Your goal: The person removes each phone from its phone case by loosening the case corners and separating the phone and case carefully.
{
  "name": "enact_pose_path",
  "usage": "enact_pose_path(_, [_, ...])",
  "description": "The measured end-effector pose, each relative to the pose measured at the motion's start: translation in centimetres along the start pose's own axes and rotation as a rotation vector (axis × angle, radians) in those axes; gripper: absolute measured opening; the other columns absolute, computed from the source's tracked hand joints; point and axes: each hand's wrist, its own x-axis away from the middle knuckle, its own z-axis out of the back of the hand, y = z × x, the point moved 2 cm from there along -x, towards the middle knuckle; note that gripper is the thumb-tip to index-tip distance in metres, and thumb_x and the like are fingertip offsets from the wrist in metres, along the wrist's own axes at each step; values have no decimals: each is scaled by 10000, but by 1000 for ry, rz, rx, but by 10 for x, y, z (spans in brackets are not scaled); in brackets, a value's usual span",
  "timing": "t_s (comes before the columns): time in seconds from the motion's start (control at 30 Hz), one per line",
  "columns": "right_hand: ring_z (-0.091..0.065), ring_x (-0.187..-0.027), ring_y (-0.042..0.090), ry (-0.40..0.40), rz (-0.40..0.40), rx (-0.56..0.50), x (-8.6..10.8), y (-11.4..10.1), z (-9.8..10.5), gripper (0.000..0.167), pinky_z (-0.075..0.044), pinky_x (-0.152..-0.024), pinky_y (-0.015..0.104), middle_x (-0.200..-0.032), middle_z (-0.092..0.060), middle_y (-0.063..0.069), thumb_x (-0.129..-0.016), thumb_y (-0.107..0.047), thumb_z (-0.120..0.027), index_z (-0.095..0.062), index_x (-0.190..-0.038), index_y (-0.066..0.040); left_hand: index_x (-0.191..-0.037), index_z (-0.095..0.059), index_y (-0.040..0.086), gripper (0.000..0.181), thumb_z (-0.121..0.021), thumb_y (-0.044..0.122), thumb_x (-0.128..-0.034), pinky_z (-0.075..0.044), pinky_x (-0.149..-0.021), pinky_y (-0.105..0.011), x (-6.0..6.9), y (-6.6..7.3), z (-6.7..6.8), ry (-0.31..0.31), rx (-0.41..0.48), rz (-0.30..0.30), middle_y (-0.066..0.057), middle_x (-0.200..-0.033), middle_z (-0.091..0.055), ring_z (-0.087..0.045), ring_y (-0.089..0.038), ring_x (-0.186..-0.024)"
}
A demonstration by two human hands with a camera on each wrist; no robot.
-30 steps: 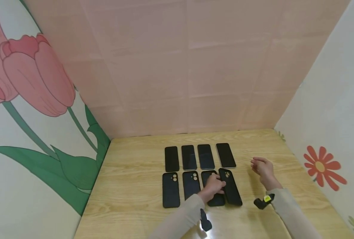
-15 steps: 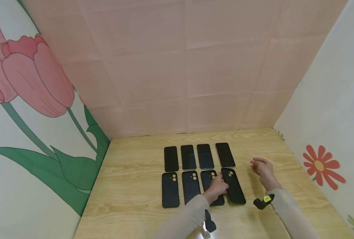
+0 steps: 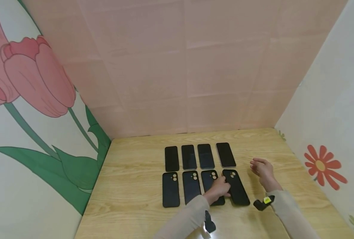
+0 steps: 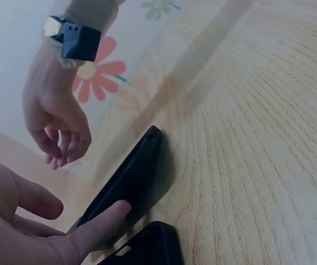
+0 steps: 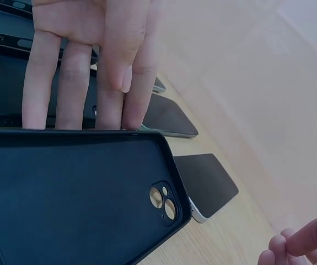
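Observation:
A black phone case [image 3: 238, 191] with camera cutouts lies at the right end of the front row. My left hand [image 3: 220, 188] touches its left edge with straight fingertips. In the right wrist view the hollow inner side of this case [image 5: 75, 193] shows, and the left thumb [image 5: 119, 61] stays off it. From the left wrist the case [image 4: 128, 179] appears as a dark slab beyond the left hand [image 4: 15, 221]. My right hand [image 3: 263, 171] hovers right of the case, fingers loosely curled and holding nothing.
Several more black cases [image 3: 171, 191] stand left of it in the row, one partly hidden under the left hand. Behind them runs a row of several dark phones [image 3: 225, 154] on the wooden table [image 3: 129, 179]. Walls border the table at the back and both sides.
The rightmost case has slid to the right and lies flatter than a second ago. My left hand has moved right along with it. The right hand has barely moved.

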Motion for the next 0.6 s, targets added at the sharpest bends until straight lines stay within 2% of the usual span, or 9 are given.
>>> enact_pose_path(0.13, [-630,-727,57,8,-4,13,0,-1,-2,261,-552,-741,247,-793,-655,-85,-982,18,-517,-497,-1239,57,-1428,-429,-87,474,-518,20,-975,-564,-763,-440,0,1,1,3,-30,-8,-230,-1446,-455,-653,-329,-1018])
enact_pose_path(0.33, [-629,-730,57,9,-12,20,0,-1,-4,274,-552,-745,250,-815,-653,-74,-986,13,-514,-491,-1257,51,-1436,-440,-58,471,-521,48,-984,-562,-756,-413,0,2,4,13,-77,-19,-192,-1454,-465,-667,-259,-911])
enact_pose_path(0.47, [-628,-733,58,-16,-9,33,2,1,-5,266,-550,-749,249,-814,-650,-76,-989,13,-510,-488,-1252,46,-1438,-434,-62,478,-522,38,-979,-557,-762,-439,1,1,6,10,-68,-20,-201,-1447,-467,-665,-299,-877])
enact_pose_path(0.6, [-630,-733,58,-57,5,46,4,3,-6,246,-548,-734,242,-806,-651,-79,-988,23,-498,-492,-1232,50,-1423,-453,-63,473,-534,20,-964,-562,-753,-412,3,-1,10,23,-5,-15,-227,-1376,-516,-672,-340,-890])
